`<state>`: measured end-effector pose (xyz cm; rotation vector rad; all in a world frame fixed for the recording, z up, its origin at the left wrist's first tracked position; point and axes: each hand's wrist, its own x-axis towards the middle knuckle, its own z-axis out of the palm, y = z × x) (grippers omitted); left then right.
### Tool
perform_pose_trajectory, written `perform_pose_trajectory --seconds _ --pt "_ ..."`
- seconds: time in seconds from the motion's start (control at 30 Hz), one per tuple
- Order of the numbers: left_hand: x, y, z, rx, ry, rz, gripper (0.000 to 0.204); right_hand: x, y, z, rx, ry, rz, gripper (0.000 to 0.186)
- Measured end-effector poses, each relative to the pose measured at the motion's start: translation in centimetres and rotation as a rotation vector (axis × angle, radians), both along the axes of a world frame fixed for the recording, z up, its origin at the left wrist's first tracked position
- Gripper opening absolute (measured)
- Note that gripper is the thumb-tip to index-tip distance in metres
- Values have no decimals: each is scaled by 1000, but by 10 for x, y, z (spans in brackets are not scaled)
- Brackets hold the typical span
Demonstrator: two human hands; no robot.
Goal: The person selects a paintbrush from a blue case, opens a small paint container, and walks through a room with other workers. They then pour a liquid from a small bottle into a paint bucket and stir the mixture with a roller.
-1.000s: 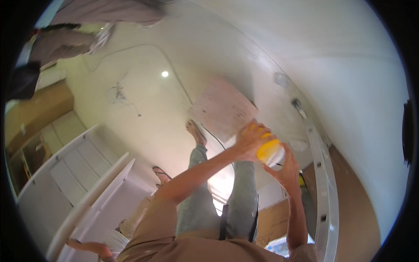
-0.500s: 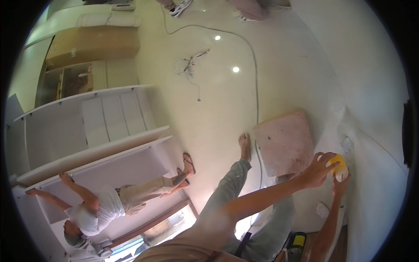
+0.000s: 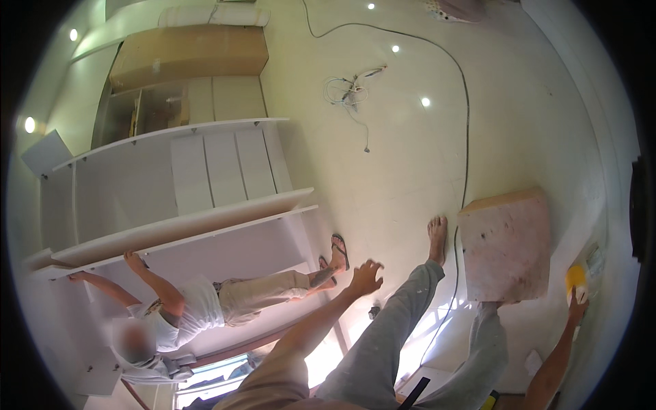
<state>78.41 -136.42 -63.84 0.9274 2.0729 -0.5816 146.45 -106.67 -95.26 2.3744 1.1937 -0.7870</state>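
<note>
The right hand grips a yellow sponge against the white wall, arm stretched out. The left hand hangs open and empty, well apart from the sponge.

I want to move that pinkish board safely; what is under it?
Under the pinkish board only the pale floor shows at its edges. A foot is hidden beneath its lower edge; a black cable runs beside it.
</note>
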Motion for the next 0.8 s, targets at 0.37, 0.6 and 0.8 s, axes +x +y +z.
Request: perform_pose_trajectory --seconds 0.37,0.6,0.8 --pt "76 -56 69 -15 -454 575 77 -31 -45 189 -119 -51 761 36" --pt "-5 -37 97 137 -445 545 61 -245 -35 405 -267 238 1033 50" --pt "-130 -87 112 515 -151 619 35 -526 6 501 -96 530 1298 48"
